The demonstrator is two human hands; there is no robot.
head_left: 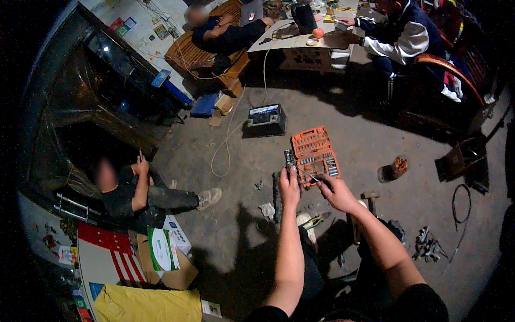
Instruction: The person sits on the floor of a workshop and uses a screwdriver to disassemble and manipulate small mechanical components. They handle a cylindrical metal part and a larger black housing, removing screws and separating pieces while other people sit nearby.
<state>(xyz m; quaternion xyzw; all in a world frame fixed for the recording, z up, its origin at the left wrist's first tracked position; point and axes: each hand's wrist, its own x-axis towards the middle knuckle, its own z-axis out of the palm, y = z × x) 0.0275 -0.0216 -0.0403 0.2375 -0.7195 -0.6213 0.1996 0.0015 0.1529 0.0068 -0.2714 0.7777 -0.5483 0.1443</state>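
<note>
A grey floor [354, 126] is spread through a dimly lit workroom, with tools and parts scattered over it. Nearest, pliers with yellow-green handles [318, 220] are seen beside a shoe, and a hammer [369, 196] near the right forearm. A small metal part [289, 158] is gripped in the curled fingers of the left hand [290, 185], at the near left corner of an opened orange socket case [311, 141]. A thin metal tool [307, 174] is pinched by the right hand [335, 192] over the near edge of that case, its shaft slanted toward the left hand; whether the part is touched by it cannot be told. Beyond the case's far left corner, a black battery [266, 123] is set on the floor. To the left, a person in dark clothes [171, 197] is seated. Farthest, a roll of tape [313, 42] and a round red object [318, 33] are placed near the front edge of a pale table [271, 38].
</note>
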